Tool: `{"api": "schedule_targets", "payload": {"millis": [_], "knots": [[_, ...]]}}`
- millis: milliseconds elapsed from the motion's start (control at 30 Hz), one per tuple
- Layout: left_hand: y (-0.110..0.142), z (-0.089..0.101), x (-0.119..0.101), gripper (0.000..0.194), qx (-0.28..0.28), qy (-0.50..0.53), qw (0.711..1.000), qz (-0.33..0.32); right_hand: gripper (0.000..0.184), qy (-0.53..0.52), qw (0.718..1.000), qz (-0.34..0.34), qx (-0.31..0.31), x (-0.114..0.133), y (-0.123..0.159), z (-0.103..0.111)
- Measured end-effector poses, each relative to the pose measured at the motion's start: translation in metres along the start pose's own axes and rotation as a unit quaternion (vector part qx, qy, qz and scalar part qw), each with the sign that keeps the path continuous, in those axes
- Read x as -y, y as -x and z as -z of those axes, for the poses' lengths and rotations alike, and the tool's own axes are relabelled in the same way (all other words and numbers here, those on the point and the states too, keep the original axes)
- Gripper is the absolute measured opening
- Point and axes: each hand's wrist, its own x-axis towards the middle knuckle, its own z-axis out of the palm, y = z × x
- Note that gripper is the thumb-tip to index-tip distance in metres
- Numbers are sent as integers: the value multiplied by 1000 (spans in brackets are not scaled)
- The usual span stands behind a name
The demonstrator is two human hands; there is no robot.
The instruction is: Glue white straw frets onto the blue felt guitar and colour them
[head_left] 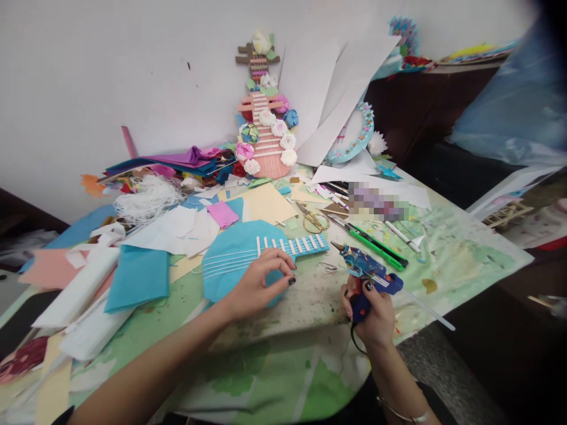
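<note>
A blue paper lute (234, 251) lies flat on the table, with white strings along its body and white strips across its neck. My left hand (261, 277) rests over the lute's lower edge, fingers curved and apart, with nothing visible between thumb and forefinger. In my right hand (374, 310) is a blue hot glue gun (365, 265), its nozzle pointing up and left near the end of the lute's neck. A clear glue stick (429, 310) sticks out of its back. My fingers wrap round the handle; a dark cord hangs below.
Gold scissors (313, 218) and a green utility knife (376, 247) lie beyond the glue gun. A pink flower-covered paper instrument (268, 150) leans on the wall. White string (146, 198), folded blue paper (138, 277) and white rolls (80, 286) crowd the left. Table edge at right.
</note>
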Motion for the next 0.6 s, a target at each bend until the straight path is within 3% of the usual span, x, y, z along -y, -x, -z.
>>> {"api": "schedule_targets", "payload": {"millis": [167,333,467,533,600], "knots": [[-22,5,16,18,5,-168,986,7,28,7,1000,2,-2,1,-1,-1],[-34,-14,22,18,68,-244,967,-10,29,33,998,30,-39,7,0,-1],[-35,-25,15,22,77,-268,960,-23,24,86,985,104,-107,31,-8,9],[-37,-27,14,26,78,-257,963,-33,24,187,949,175,-182,52,-19,24],[-39,-27,12,27,81,-232,968,-46,27,318,881,229,-264,78,-35,46]]}}
